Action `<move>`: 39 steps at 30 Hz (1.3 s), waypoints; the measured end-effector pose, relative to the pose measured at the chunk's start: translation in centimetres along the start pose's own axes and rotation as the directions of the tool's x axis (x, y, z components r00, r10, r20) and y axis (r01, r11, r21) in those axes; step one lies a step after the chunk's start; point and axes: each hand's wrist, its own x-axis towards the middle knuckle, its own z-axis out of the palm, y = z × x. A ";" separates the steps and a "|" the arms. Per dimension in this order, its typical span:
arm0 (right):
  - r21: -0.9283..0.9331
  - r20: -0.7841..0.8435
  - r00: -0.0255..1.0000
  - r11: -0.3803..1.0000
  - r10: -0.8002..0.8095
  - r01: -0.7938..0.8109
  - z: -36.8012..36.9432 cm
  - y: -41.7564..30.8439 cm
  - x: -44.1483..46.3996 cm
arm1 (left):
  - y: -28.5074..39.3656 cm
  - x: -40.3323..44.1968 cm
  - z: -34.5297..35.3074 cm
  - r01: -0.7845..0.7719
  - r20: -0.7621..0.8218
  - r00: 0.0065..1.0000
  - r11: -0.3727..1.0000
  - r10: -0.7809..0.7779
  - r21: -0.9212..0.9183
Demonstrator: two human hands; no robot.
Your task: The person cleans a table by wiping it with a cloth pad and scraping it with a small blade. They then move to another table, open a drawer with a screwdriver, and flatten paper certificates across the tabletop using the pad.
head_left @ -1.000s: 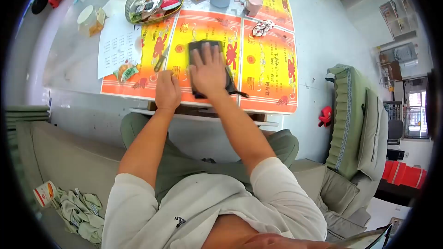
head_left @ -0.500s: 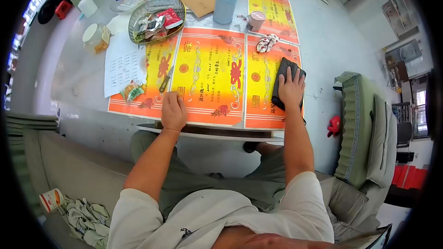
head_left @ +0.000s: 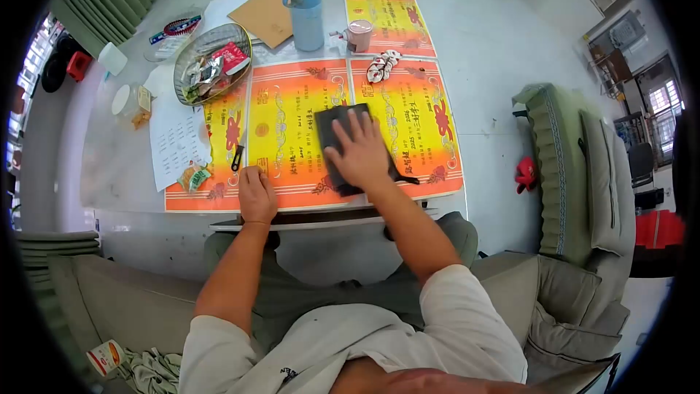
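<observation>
My right hand lies flat with its fingers spread on a black, flat, pouch-like thing. A thin black strap sticks out from under my wrist on the right. Beneath the black thing are red-and-yellow certificates with handwriting, laid side by side on the table. My left hand rests at the table's front edge with its fingers curled in; whatever may be inside them is hidden. Just beyond those fingers lies a small knife with a black handle, apart from the hand.
Further back stand a blue bottle, a pinkish cup and an oval basket of packets. A scrunchie lies nearby. On the left are a clear jar, a written sheet and a snack packet.
My right hand has moved left with the black thing, from the right certificate to the middle one. My left hand stays curled at the table edge. The view has shifted slightly.
</observation>
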 end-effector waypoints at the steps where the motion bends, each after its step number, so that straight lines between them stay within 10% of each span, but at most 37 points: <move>1: -0.036 -0.019 0.999 0.999 0.027 -0.028 -0.7 3.4 0.2 | -0.2 -0.1 0.2 -0.004 0.003 1.000 1.000 0.004 0.009; 6: -0.239 -0.070 0.882 0.851 0.465 -0.468 -1.9 15.9 -1.3 | -0.3 0.0 0.1 -0.042 -0.014 0.999 0.999 0.043 0.028; 10: -0.264 -0.053 0.844 0.808 0.533 -0.527 -1.9 15.3 -2.4 | -0.7 -0.1 0.4 -0.043 -0.026 0.999 0.999 0.043 0.021; 18: -0.237 0.027 0.939 0.915 0.342 -0.327 -3.0 2.8 -6.6 | 0.1 -0.1 0.1 0.012 0.012 1.000 1.000 -0.012 0.029; 25: 0.187 0.074 0.983 0.971 -0.166 0.150 0.5 -7.2 -0.8 | -0.6 0.0 0.5 -0.038 -0.010 0.999 0.998 0.039 0.051; 39: -0.300 -0.031 0.815 0.773 0.578 -0.559 -2.1 16.8 -3.5 | -0.9 -0.3 1.0 -0.010 -0.027 1.000 0.998 0.011 0.057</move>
